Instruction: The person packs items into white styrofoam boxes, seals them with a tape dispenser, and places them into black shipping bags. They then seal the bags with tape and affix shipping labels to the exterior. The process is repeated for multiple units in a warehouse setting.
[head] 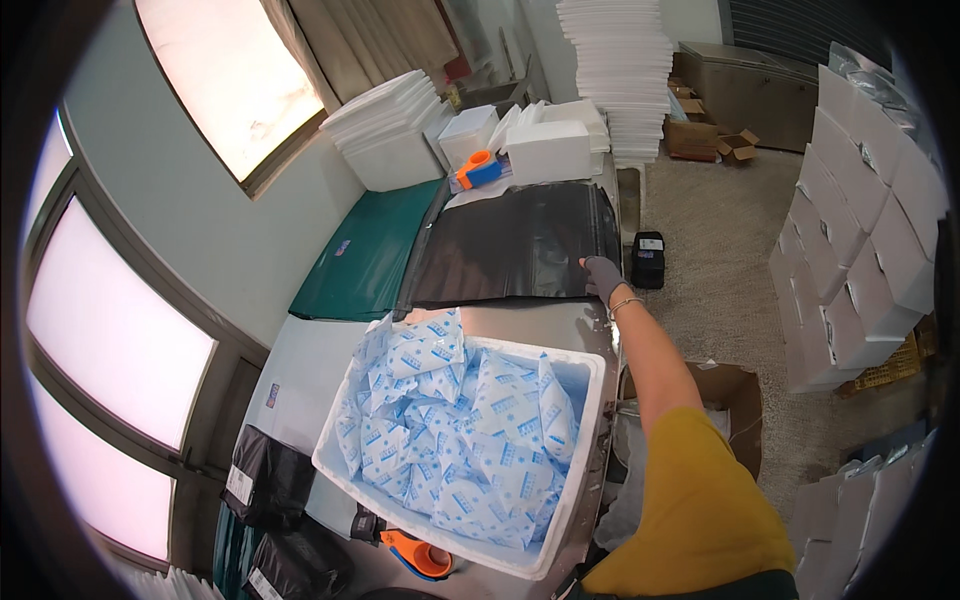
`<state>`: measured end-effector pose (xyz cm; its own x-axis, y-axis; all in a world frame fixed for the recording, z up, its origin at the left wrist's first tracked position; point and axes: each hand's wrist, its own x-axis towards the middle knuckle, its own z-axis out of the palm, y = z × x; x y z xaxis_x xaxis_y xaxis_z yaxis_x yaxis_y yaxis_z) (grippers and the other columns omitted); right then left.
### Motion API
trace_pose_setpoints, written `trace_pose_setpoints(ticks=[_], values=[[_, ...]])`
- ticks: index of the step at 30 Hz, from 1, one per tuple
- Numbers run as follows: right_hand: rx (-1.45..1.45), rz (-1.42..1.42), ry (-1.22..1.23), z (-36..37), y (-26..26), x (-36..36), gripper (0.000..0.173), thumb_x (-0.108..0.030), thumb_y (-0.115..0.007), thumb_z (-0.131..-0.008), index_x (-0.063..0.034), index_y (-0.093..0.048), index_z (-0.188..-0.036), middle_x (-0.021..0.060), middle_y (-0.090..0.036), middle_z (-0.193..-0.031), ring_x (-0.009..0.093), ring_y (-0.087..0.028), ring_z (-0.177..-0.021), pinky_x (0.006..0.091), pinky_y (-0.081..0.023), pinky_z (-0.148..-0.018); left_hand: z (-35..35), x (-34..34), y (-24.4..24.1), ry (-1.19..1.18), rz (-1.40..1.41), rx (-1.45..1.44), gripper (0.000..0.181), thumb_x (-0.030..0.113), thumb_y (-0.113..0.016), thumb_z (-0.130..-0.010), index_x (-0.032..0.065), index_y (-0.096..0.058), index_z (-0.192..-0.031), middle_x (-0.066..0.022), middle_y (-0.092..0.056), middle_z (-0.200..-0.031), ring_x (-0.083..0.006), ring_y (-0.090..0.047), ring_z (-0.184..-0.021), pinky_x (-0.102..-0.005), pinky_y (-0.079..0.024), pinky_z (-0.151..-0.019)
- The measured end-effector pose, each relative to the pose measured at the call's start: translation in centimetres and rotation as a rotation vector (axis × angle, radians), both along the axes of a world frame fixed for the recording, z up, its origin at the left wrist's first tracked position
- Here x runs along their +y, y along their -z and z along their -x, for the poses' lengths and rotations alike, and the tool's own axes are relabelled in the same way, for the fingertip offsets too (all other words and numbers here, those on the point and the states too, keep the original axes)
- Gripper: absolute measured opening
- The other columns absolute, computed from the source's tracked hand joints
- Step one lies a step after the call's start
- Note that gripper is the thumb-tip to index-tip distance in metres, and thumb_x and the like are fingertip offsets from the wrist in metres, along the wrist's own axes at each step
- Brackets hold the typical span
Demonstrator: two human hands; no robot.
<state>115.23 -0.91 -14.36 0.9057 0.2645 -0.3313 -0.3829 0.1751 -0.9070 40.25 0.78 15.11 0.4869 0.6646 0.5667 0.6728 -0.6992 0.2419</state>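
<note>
My right hand (602, 278), in a grey glove with bare fingertips, rests at the near right corner of a stack of black plastic mailing bags (510, 244) on the table. Whether its fingers grip a bag cannot be told. My left hand is out of view. Beside the black stack, to its left, lies a stack of green plastic bags (367, 251). Nearer to me stands a white foam box (592, 375), filled with white ice packs (510, 405) printed in blue. An orange and blue tape dispenser (420, 556) lies at the box's near side.
Black wrapped parcels (270, 476) lie at the near left. White foam boxes (547, 150) and another tape dispenser (478, 169) stand at the table's far end. On the floor are a black parcel (648, 259), an open cardboard box (742, 412) and stacked white boxes (862, 217) at right.
</note>
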Motion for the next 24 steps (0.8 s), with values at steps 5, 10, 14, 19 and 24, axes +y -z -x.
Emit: trace_pose_setpoints(ticks=[5,10,14,19,24], values=[[-0.214,0.518,0.055,-1.1,2.9,3.3,0.072,-0.027,-0.08,-0.078,0.0001,-0.051,-0.139,0.017,-0.063,-0.106,0.024,-0.061,-0.077,0.0354,-0.049,-0.058,-2.8,3.1,0.4,0.09,0.001,0.13,0.032,0.015,-0.068,-0.086,0.0,-0.062,-0.114,-0.0232,-0.063,-0.12,-0.0432,-0.058,-0.112,-0.0518,-0.046,-0.098],[-0.346,0.8,-0.062,0.4,1.4,6.9,0.057,-0.033,-0.077,-0.076,0.004,-0.064,-0.118,0.0287,-0.064,-0.121,0.042,-0.06,-0.119,0.0446,-0.048,-0.1,-4.7,3.8,0.8,0.088,0.033,0.208,0.033,0.014,-0.067,-0.087,0.0024,-0.061,-0.117,-0.0221,-0.064,-0.119,-0.0415,-0.059,-0.111,-0.0511,-0.046,-0.097],[-0.705,0.975,-0.275,-1.6,-3.8,6.7,0.046,-0.036,-0.072,-0.079,0.0024,-0.07,-0.105,0.028,-0.066,-0.114,0.042,-0.061,-0.111,0.0438,-0.05,-0.095,-4.8,4.8,1.3,0.133,0.011,0.258,0.029,0.013,-0.067,-0.087,0.002,-0.062,-0.114,-0.0204,-0.065,-0.116,-0.039,-0.061,-0.108,-0.0493,-0.046,-0.097],[-0.607,0.004,0.112,-2.4,-19.3,10.3,0.031,-0.027,-0.063,-0.092,0.0028,-0.069,-0.098,0.0233,-0.068,-0.098,0.032,-0.065,-0.086,0.0392,-0.05,-0.083,-4.6,5.3,1.3,0.246,0.032,0.26,0.025,0.012,-0.066,-0.088,0.0011,-0.063,-0.111,-0.0192,-0.066,-0.115,-0.036,-0.062,-0.107,-0.0469,-0.047,-0.097],[-0.289,-0.907,-0.628,12.8,-34.0,14.3,0.017,-0.01,-0.062,-0.094,-0.0006,-0.066,-0.107,0.009,-0.07,-0.101,0.019,-0.068,-0.091,0.0298,-0.055,-0.088,-6.7,3.2,-0.7,0.226,0.733,-0.322,0.03,0.012,-0.068,-0.088,-0.0016,-0.062,-0.113,-0.0204,-0.063,-0.122,-0.0316,-0.06,-0.113,-0.0417,-0.047,-0.099]])
